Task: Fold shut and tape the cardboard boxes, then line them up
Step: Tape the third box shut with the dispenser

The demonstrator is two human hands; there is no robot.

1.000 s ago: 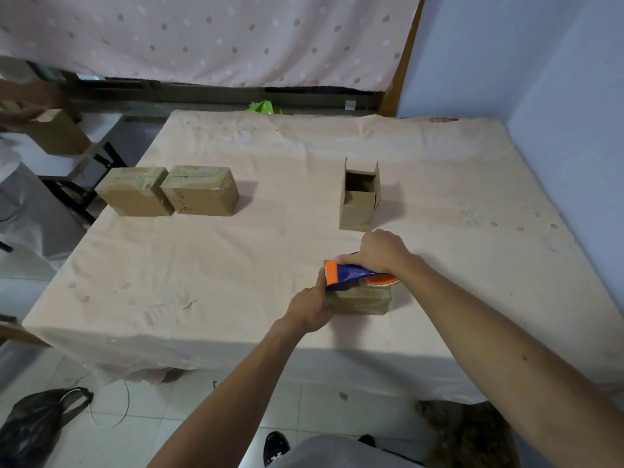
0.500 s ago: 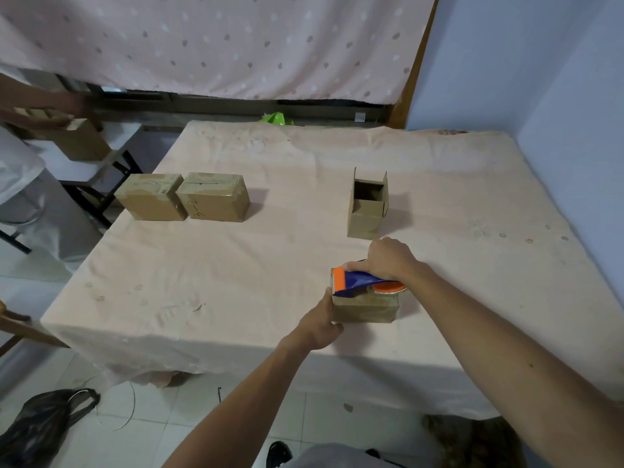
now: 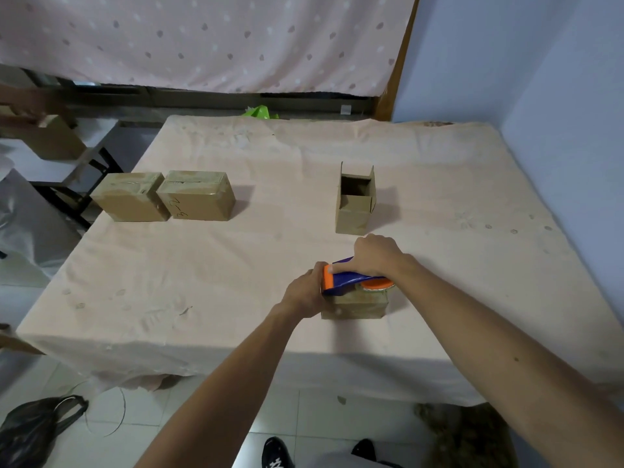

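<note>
Just right of centre, near the front edge of the cloth-covered tabletop [image 3: 236,265]: a small cardboard box [image 3: 354,307]. Laid across its top, a blue and orange tape dispenser [image 3: 347,282], gripped from above by the right hand [image 3: 374,256] with fingers curled over the handle. Against the box's left end, the left hand [image 3: 305,293], apparently clasping that end, thumb up beside the dispenser's orange tip; fingertips hidden, so hard to be sure. Farther up the frame, an open box [image 3: 356,211] standing upright, flaps raised, apart from the rest. At middle left, a taped box [image 3: 130,201] and, touching its right side, a second taped box [image 3: 197,197] with handwriting on its front. Lower left, on the floor, a black bag [image 3: 30,430].
</note>
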